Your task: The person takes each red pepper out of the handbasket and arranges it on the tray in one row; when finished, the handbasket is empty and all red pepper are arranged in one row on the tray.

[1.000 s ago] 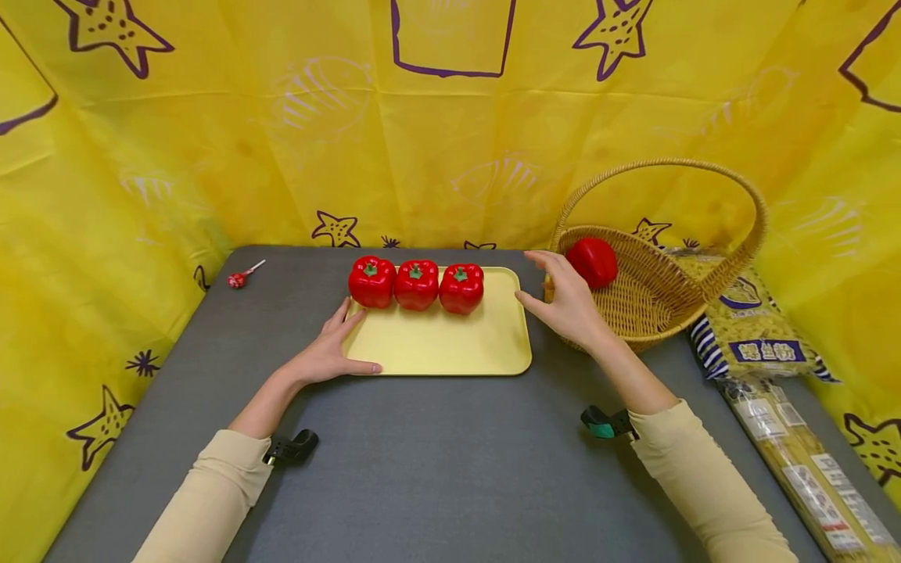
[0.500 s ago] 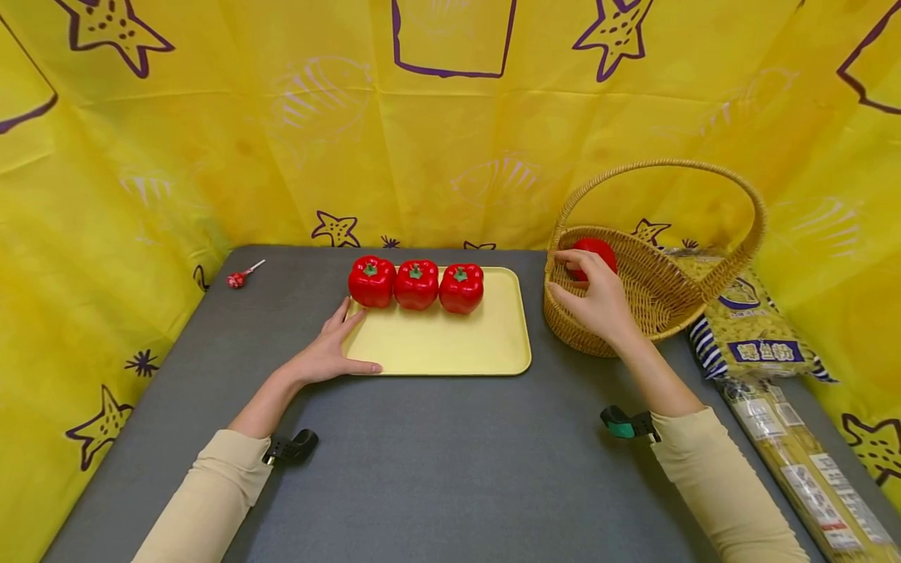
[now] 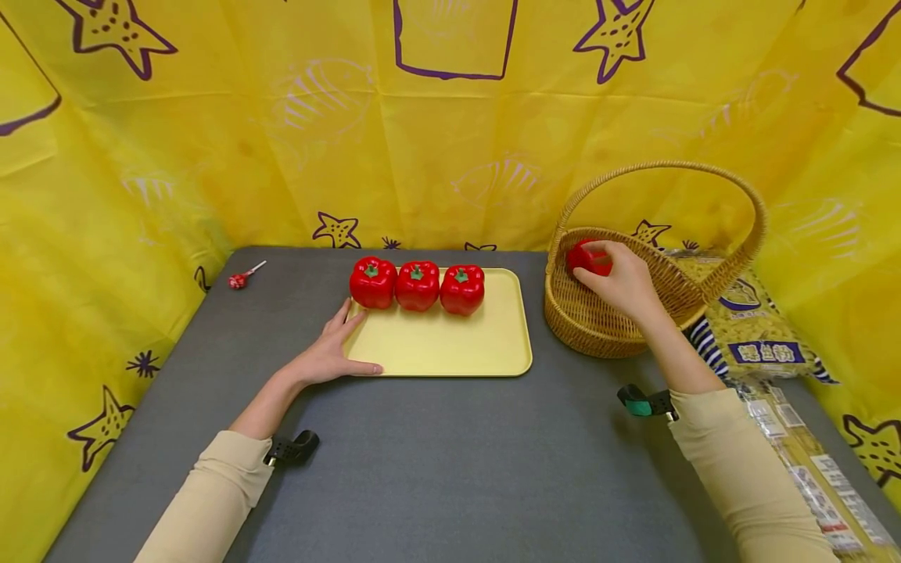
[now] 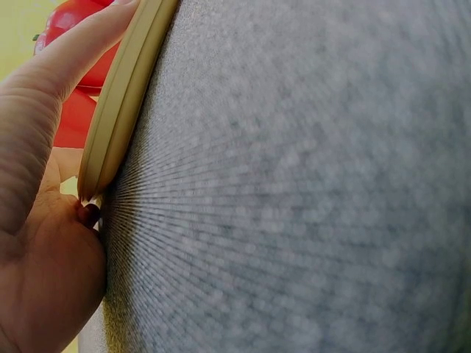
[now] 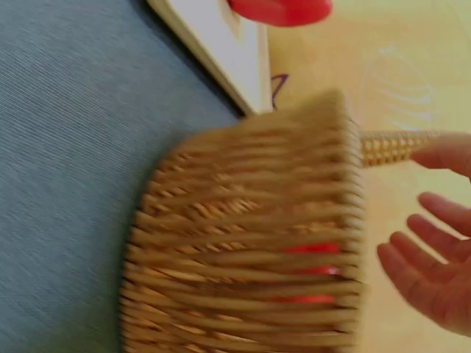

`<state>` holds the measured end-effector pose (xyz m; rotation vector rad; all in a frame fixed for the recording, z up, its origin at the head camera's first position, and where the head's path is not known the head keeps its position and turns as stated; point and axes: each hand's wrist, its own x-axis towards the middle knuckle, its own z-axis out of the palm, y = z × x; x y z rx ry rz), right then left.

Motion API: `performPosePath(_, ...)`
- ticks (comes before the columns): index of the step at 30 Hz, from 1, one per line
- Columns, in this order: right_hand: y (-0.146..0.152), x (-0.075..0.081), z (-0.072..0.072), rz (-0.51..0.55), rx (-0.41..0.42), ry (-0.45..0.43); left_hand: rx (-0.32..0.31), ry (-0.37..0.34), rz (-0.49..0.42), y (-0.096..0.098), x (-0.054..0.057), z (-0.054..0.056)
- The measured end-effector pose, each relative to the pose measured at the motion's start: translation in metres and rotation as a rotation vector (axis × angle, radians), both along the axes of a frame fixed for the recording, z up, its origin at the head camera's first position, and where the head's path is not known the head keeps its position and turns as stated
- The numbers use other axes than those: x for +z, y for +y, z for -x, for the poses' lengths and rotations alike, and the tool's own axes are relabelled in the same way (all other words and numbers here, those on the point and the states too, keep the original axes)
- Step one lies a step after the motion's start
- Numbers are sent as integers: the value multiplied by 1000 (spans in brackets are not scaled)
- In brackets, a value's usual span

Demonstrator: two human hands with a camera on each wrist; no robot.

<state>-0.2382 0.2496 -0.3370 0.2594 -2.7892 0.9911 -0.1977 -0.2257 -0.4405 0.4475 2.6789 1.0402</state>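
Note:
Three red bell peppers (image 3: pixel 417 286) with green stems stand in a row along the back of a pale yellow tray (image 3: pixel 450 344). My left hand (image 3: pixel 325 356) rests at the tray's left side, fingers spread along the left edge and thumb at the front edge. Another red bell pepper (image 3: pixel 581 259) lies inside a wicker basket (image 3: pixel 587 332) to the right. Over it reaches my right hand (image 3: pixel 626 283), hiding part of it. In the right wrist view, the fingers (image 5: pixel 416 261) are loosely bent above the rim, and red shows through the weave.
The basket's tall handle (image 3: pixel 662 164) arches over its opening. Right of the basket lie a yellow food packet (image 3: pixel 760 328) and a long clear-wrapped package (image 3: pixel 809 461). A red lollipop (image 3: pixel 239 279) lies at the back left of the grey table (image 3: pixel 450 461). Yellow cloth hangs behind.
My right hand has moved rightward from beside the tray's right edge, over the basket rim, to the bell pepper inside. My left hand, the tray and its peppers have stayed put.

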Motion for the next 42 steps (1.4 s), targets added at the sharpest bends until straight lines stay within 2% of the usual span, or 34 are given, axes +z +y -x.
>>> performPosePath(9, 13, 30, 20, -124, 16, -182, -3, 13, 0, 0, 1, -1)
performPosePath(15, 18, 41, 36, -170, 29, -281, 0, 12, -4, -1, 0, -1)
performPosePath(21, 20, 42, 50, -220, 41, -318, 3, -3, -2, -1, -1, -1)
performPosePath(28, 19, 44, 61, -210, 10, -400, 0, -4, -4, -2, 0, -2)
performPosePath(35, 24, 34, 74, -235, -1, -453, 3, -9, -3, -2, -1, -2)
performPosePath(42, 29, 22, 78, -270, -17, -469, 5, -14, -5, -2, -1, -1)
